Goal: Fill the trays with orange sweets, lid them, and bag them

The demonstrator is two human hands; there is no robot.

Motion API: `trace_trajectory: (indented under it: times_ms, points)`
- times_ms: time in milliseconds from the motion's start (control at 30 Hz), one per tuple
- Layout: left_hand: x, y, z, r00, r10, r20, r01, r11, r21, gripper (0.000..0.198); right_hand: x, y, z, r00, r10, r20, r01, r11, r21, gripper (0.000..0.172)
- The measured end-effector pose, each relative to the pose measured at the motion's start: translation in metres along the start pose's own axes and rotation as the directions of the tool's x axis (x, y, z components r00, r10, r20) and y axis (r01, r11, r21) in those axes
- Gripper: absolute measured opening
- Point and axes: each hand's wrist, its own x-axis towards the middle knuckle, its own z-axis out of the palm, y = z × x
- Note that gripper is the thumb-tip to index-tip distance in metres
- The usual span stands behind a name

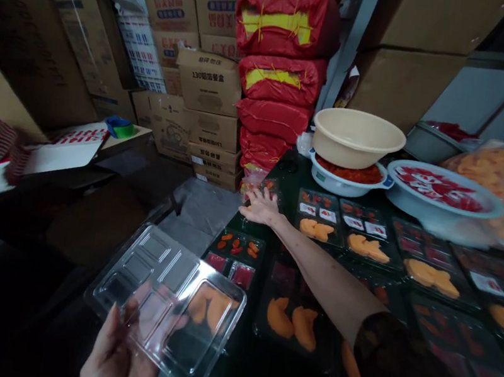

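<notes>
My left hand [123,350] grips a clear plastic compartment lid [166,264] near its lower edge, tilted in front of the table's near left side. Through the lid show orange moulded pieces in the tray [243,243] behind it, which also has small reddish-orange pieces and dark red packets. Stretched out across the table, my right hand [258,207] has its fingers spread over a filled tray [273,185] by the left edge. That tray is mostly covered by the hand, and whether the palm presses on it I cannot tell.
Rows of filled trays [367,247] cover the dark table. Behind them stand a cream basin [358,135] stacked on a blue-white one and a pale blue basin [444,209] of red packets. Red wrapped bundles [279,78] and cardboard boxes [214,84] pile up behind; a side table [67,146] is left.
</notes>
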Motion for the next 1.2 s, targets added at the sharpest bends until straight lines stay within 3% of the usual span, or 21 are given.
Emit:
trace_trajectory:
  times_ms: [100,233,400,567,633,800,867,933,967,1000,1033,1067,1100,1133,1200]
  points:
    - [0.001,-0.002,0.002,0.999,-0.005,-0.036,0.006,1.000,0.018,0.036,0.002,-0.001,0.003,0.999,0.031,0.027,-0.032,0.999,0.014,0.066]
    - [0.001,-0.004,0.005,0.999,-0.022,-0.030,0.024,0.998,0.049,0.038,-0.002,-0.001,0.005,0.988,0.155,-0.026,-0.154,0.988,0.016,0.062]
    - [0.007,-0.002,-0.008,0.999,-0.054,0.011,0.053,0.996,0.072,0.038,-0.009,-0.002,0.004,0.954,0.281,-0.104,-0.279,0.960,0.035,0.066]
    - [0.017,0.000,-0.027,0.987,-0.084,0.135,0.076,0.995,0.064,0.038,-0.004,0.003,0.003,0.961,0.267,-0.070,-0.263,0.963,0.065,0.062]
    - [0.019,-0.002,-0.027,0.969,-0.072,0.235,0.064,0.997,0.045,0.039,-0.003,0.008,-0.001,0.969,0.242,-0.055,-0.236,0.967,0.093,0.064]
    - [0.012,-0.018,-0.013,0.888,-0.056,0.457,0.094,0.994,-0.060,0.049,-0.013,0.013,-0.041,0.969,0.229,-0.096,-0.204,0.955,0.215,0.048]
    - [0.007,-0.025,-0.007,0.872,-0.072,0.485,0.126,0.989,-0.080,0.051,-0.038,0.000,-0.066,0.954,0.240,-0.180,-0.189,0.947,0.258,0.042]
    - [-0.001,-0.031,-0.003,0.867,-0.064,0.494,0.128,0.987,-0.096,0.053,-0.082,-0.025,-0.085,0.947,0.183,-0.264,-0.098,0.947,0.304,0.041]
    - [-0.005,-0.034,-0.001,0.871,-0.054,0.488,0.119,0.988,-0.104,0.054,-0.110,-0.040,-0.091,0.952,0.109,-0.287,-0.011,0.946,0.325,0.039]
    - [-0.011,-0.037,0.000,0.882,-0.046,0.470,0.109,0.988,-0.109,0.055,-0.139,-0.057,-0.092,0.959,-0.072,-0.273,0.181,0.901,0.395,0.037]
    - [-0.017,-0.040,0.002,0.898,-0.043,0.438,0.101,0.989,-0.109,0.056,-0.168,-0.072,-0.091,0.937,-0.274,-0.217,0.343,0.837,0.427,0.031]
    - [-0.024,-0.043,0.004,0.915,-0.044,0.402,0.095,0.990,-0.107,0.057,-0.194,-0.086,-0.086,0.885,-0.446,-0.135,0.459,0.786,0.414,0.026]
    - [-0.032,-0.046,0.006,0.928,-0.046,0.371,0.091,0.990,-0.105,0.059,-0.216,-0.097,-0.080,0.835,-0.548,-0.044,0.523,0.768,0.371,0.027]
    - [-0.040,-0.049,0.008,0.933,-0.049,0.357,0.091,0.991,-0.102,0.063,-0.233,-0.105,-0.074,0.805,-0.592,0.051,0.543,0.768,0.339,0.031]
    - [-0.055,-0.055,0.011,0.916,-0.067,0.396,0.107,0.991,-0.079,0.071,-0.250,-0.110,-0.062,0.795,-0.583,0.168,0.513,0.793,0.328,0.036]
